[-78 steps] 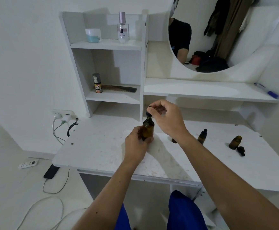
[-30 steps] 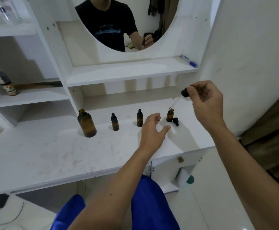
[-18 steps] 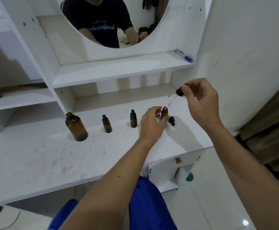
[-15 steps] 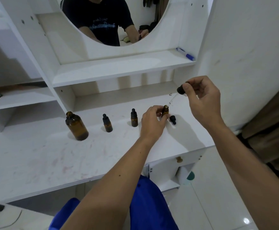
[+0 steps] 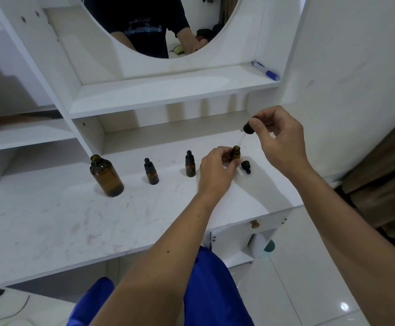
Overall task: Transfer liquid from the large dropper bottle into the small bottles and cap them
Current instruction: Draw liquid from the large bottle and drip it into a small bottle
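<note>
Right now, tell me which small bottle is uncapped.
The rightmost small bottle, held by the left hand. The other two wear black dropper caps.

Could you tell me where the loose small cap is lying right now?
In the head view, the loose cap lies on the desk toward its right end, just right of the open small bottle that the left hand steadies.

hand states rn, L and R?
Left hand: closed on the open small bottle, steadying it on the desk.
Right hand: pinching the dropper above that bottle.
</note>
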Demonstrator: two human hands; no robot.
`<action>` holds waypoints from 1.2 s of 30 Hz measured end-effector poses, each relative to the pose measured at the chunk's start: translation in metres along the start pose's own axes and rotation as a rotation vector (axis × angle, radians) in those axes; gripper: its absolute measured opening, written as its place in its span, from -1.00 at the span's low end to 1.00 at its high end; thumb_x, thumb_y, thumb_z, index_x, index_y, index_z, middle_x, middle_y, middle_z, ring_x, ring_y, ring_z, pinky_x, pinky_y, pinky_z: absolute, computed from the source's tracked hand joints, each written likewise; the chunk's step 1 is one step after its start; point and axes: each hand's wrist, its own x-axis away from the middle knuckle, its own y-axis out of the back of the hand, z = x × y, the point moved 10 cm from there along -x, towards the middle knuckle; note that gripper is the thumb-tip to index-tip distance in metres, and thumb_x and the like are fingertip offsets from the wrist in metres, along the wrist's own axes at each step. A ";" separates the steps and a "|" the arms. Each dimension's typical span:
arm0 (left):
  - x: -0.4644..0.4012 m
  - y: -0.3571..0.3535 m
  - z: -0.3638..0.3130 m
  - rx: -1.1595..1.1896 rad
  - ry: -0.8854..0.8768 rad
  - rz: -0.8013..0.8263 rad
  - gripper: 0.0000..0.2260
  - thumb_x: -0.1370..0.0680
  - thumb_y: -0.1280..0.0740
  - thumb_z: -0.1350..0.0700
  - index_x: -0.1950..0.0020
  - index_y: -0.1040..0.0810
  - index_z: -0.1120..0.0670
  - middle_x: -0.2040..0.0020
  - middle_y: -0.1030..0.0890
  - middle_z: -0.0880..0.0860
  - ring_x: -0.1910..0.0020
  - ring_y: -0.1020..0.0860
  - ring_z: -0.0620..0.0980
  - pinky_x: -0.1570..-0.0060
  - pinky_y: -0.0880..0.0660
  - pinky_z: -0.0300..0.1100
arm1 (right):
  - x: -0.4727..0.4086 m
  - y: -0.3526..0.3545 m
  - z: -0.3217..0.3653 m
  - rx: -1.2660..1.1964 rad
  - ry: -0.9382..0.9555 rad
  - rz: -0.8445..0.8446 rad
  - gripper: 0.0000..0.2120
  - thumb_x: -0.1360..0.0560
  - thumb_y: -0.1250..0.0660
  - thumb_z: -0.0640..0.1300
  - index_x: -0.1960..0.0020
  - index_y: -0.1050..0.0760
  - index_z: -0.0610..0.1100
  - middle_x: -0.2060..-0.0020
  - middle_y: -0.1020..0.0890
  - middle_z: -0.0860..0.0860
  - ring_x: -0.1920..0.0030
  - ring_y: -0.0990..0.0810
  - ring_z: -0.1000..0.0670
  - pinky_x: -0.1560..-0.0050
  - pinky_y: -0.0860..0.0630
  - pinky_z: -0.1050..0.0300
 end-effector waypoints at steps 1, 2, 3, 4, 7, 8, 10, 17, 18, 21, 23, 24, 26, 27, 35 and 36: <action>0.000 0.000 0.000 0.001 0.001 0.002 -0.78 -0.56 -0.51 0.11 -0.20 -0.66 0.06 -0.05 -0.70 -0.05 -0.01 -0.65 -0.14 -0.16 -0.62 -0.10 | 0.000 -0.003 -0.001 0.006 -0.001 0.010 -0.98 -0.64 -0.43 -0.19 -0.05 -0.59 -0.12 0.14 -0.76 0.07 0.12 -0.71 0.25 0.03 -0.47 0.47; 0.000 0.000 0.000 0.000 0.000 0.002 -0.78 -0.56 -0.51 0.11 -0.20 -0.65 0.05 -0.06 -0.70 -0.05 -0.01 -0.65 -0.15 -0.17 -0.62 -0.11 | -0.001 -0.004 -0.001 0.014 -0.004 0.015 -0.97 -0.64 -0.43 -0.19 -0.03 -0.59 -0.10 0.15 -0.75 0.10 0.14 -0.70 0.27 0.03 -0.47 0.48; 0.000 0.000 0.000 0.001 -0.002 0.003 -0.78 -0.56 -0.51 0.11 -0.20 -0.65 0.05 -0.06 -0.70 -0.05 -0.01 -0.65 -0.15 -0.17 -0.61 -0.12 | -0.002 -0.006 -0.001 0.025 -0.005 0.020 -0.96 -0.64 -0.43 -0.19 -0.02 -0.59 -0.08 0.17 -0.74 0.13 0.15 -0.69 0.28 0.04 -0.46 0.49; 0.001 0.000 0.000 0.002 -0.002 0.006 -0.77 -0.56 -0.51 0.10 -0.20 -0.65 0.05 -0.06 -0.70 -0.05 -0.01 -0.65 -0.16 -0.17 -0.61 -0.13 | -0.003 -0.008 -0.002 0.037 -0.006 0.027 -0.95 -0.63 -0.43 -0.19 0.00 -0.60 -0.08 0.18 -0.74 0.15 0.16 -0.69 0.28 0.04 -0.45 0.50; 0.001 0.000 0.000 0.006 -0.004 0.012 -0.77 -0.56 -0.50 0.10 -0.21 -0.65 0.05 -0.07 -0.70 -0.06 -0.02 -0.64 -0.16 -0.18 -0.60 -0.13 | -0.006 -0.014 -0.004 0.055 -0.022 0.045 -0.93 -0.63 -0.43 -0.20 0.03 -0.61 -0.09 0.20 -0.74 0.15 0.18 -0.69 0.27 0.04 -0.46 0.49; 0.001 -0.001 0.000 0.007 -0.003 0.013 -0.77 -0.56 -0.50 0.10 -0.21 -0.66 0.05 -0.07 -0.70 -0.06 -0.03 -0.65 -0.16 -0.18 -0.60 -0.13 | -0.006 -0.015 -0.005 0.056 -0.033 0.046 -0.93 -0.62 -0.43 -0.21 0.04 -0.61 -0.10 0.21 -0.74 0.13 0.19 -0.68 0.28 0.05 -0.46 0.49; 0.002 0.000 0.000 0.003 -0.004 0.010 -0.77 -0.57 -0.50 0.10 -0.21 -0.65 0.04 -0.07 -0.70 -0.06 -0.03 -0.65 -0.15 -0.19 -0.60 -0.13 | -0.007 -0.016 -0.007 0.054 -0.054 0.046 -0.91 -0.62 -0.43 -0.23 0.05 -0.61 -0.11 0.22 -0.74 0.08 0.22 -0.66 0.30 0.06 -0.44 0.50; 0.000 -0.001 0.002 0.005 0.002 0.009 -0.79 -0.57 -0.48 0.11 -0.19 -0.66 0.05 -0.06 -0.69 -0.06 -0.03 -0.64 -0.15 -0.17 -0.61 -0.10 | -0.006 -0.017 -0.008 0.081 -0.070 0.041 -0.93 -0.62 -0.42 -0.27 0.05 -0.61 -0.19 0.25 -0.71 0.15 0.25 -0.64 0.34 0.05 -0.44 0.51; 0.000 -0.002 0.002 -0.002 0.004 0.009 -0.80 -0.57 -0.48 0.11 -0.20 -0.65 0.05 -0.06 -0.69 -0.06 -0.03 -0.64 -0.15 -0.17 -0.61 -0.10 | -0.006 -0.017 -0.008 0.076 -0.071 0.042 -0.93 -0.62 -0.42 -0.27 0.05 -0.61 -0.17 0.24 -0.72 0.14 0.24 -0.65 0.33 0.06 -0.44 0.51; 0.000 -0.002 0.003 -0.023 0.004 0.012 -0.79 -0.58 -0.47 0.10 -0.21 -0.64 0.03 -0.07 -0.68 -0.08 -0.04 -0.63 -0.15 -0.17 -0.61 -0.10 | -0.006 -0.018 -0.009 0.042 -0.080 0.052 -0.94 -0.62 -0.43 -0.22 0.02 -0.62 -0.11 0.21 -0.76 0.10 0.18 -0.70 0.24 0.02 -0.48 0.44; 0.000 -0.003 0.004 -0.030 0.006 0.016 -0.78 -0.59 -0.47 0.09 -0.22 -0.63 0.02 -0.09 -0.68 -0.09 -0.06 -0.63 -0.15 -0.17 -0.60 -0.10 | -0.005 -0.019 -0.008 0.030 -0.076 0.061 -0.98 -0.62 -0.45 -0.19 -0.01 -0.64 -0.10 0.19 -0.77 0.10 0.13 -0.73 0.18 -0.04 -0.54 0.35; 0.000 -0.003 0.004 -0.034 0.008 0.021 -0.78 -0.59 -0.47 0.09 -0.23 -0.63 0.02 -0.10 -0.67 -0.09 -0.07 -0.63 -0.15 -0.17 -0.60 -0.11 | -0.004 -0.019 -0.007 0.026 -0.070 0.063 -0.99 -0.61 -0.46 -0.18 -0.03 -0.65 -0.09 0.19 -0.77 0.10 0.11 -0.75 0.15 -0.07 -0.57 0.30; 0.001 -0.002 0.002 -0.039 0.006 0.026 -0.78 -0.59 -0.47 0.08 -0.24 -0.63 0.02 -0.11 -0.67 -0.08 -0.08 -0.63 -0.14 -0.18 -0.61 -0.10 | -0.003 -0.018 -0.003 0.022 -0.056 0.063 -0.94 -0.61 -0.46 -0.16 -0.08 -0.68 -0.08 0.17 -0.77 0.11 0.09 -0.75 0.15 -0.12 -0.58 0.27; 0.002 -0.001 0.002 -0.038 0.006 0.026 -0.77 -0.59 -0.47 0.08 -0.24 -0.63 0.03 -0.12 -0.67 -0.08 -0.08 -0.63 -0.14 -0.18 -0.61 -0.09 | -0.003 -0.017 0.001 0.022 -0.048 0.055 -0.91 -0.62 -0.46 -0.15 -0.11 -0.69 -0.07 0.16 -0.77 0.12 0.08 -0.75 0.16 -0.13 -0.58 0.28; 0.011 0.008 0.003 -0.045 0.055 0.021 -0.60 -0.57 -0.49 0.02 -0.37 -0.57 0.10 -0.23 -0.63 0.00 -0.17 -0.60 -0.08 -0.31 -0.54 -0.07 | -0.008 -0.004 0.034 -0.028 -0.016 -0.028 -0.91 -0.62 -0.47 -0.10 -0.10 -0.69 -0.08 0.14 -0.78 0.12 0.04 -0.77 0.07 -0.17 -0.66 0.02; 0.014 0.010 0.004 -0.037 0.061 0.020 -0.60 -0.57 -0.49 0.03 -0.38 -0.56 0.11 -0.23 -0.63 0.01 -0.17 -0.60 -0.08 -0.31 -0.54 -0.09 | -0.008 -0.004 0.039 -0.037 -0.011 -0.027 -0.92 -0.62 -0.47 -0.10 -0.10 -0.69 -0.07 0.14 -0.77 0.12 0.04 -0.77 0.08 -0.17 -0.66 0.03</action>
